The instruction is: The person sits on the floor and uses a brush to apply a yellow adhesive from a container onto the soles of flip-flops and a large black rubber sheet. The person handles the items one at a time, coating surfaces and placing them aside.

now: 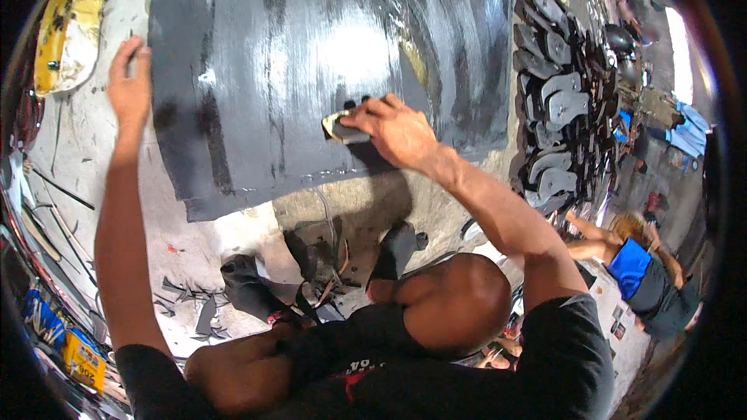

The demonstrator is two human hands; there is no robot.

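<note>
A large dark grey sheet (249, 109) lies in front of me, its surface streaked and shiny as if wet, with a yellowish patch (415, 62) right of the middle. My right hand (397, 131) is closed round a small flat block (339, 127) with a pale, stained edge and presses it on the sheet near its front part. I cannot make out exactly what kind of tool the block is. At the sheet's left edge my left hand (130, 85) is raised with fingers apart, holding nothing.
A cut yellow plastic container (68, 35), white inside, stands at the far left. Stacks of dark sole-shaped pieces (556, 101) line the right side. Dark scraps (204, 315) lie on the floor by my knees. Another person in blue and black clothes (650, 284) sits at the right.
</note>
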